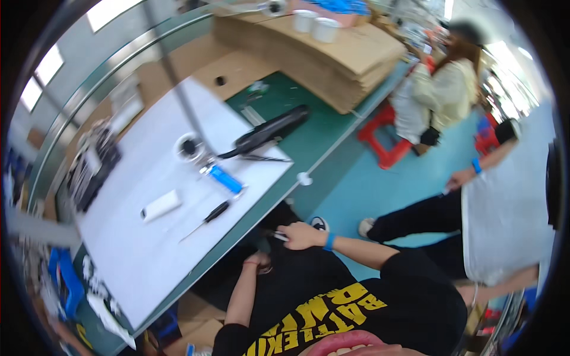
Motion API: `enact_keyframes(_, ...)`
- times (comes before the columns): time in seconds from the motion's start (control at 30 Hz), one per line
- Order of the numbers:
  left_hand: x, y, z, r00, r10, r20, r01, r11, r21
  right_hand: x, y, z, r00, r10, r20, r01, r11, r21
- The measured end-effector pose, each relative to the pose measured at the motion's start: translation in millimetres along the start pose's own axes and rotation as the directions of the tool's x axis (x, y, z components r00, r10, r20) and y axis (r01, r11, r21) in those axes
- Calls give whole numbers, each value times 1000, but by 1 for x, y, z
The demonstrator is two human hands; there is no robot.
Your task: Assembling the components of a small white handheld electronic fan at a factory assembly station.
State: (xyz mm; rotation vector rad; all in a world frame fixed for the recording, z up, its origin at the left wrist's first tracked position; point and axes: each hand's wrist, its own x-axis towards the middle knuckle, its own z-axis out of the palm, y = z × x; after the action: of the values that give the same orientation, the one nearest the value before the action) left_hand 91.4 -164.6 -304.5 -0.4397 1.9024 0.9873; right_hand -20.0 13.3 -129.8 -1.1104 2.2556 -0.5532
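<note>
Black cloth T-shirt with chunky yellow lettering (356,299) fills the near side, at five o'clock from the work. From where I'm standing, that work is a small pale, shiny piece (279,236) poking out of the right hand (300,235), over the lap and just off the counter's edge; I can't make out what it is. The right hand grips it. The left hand (259,260) sits at eight o'clock from the right, fingers lost against dark clothing, so whether it grasps anything I cannot tell.

Outward from the piece, on a large white sheet (142,255) covering much of the green counter (323,98), a thin-shafted screwdriver with a black handle (217,211) lies unheld between nine and ten o'clock. Past it is a white rounded block (161,205). Toward half past ten rests a silver-headed device with a bright blue handle (225,180), and at twelve, a long black curved casing (274,129).

I'd judge the job partway: one piece in hand, tool and parts lying separate, nothing plainly finished. How much is left I couldn't say.

Farther off, between twelve and one, stands a brown cardboard stack (338,65); a co-worker in pale yellow (451,89) sits between one and two.
</note>
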Motion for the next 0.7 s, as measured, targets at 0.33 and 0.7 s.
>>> enact_keyframes(0.33,-305,62,-72,659,696,-285,-748,647,-149,-20,-111,-222,912,-355,-208,401,651,645)
enact_keyframes(0.7,-353,51,-140,-219,152,-964,-539,804,250,225,-151,-269,638,-692,-339,620,722,-307)
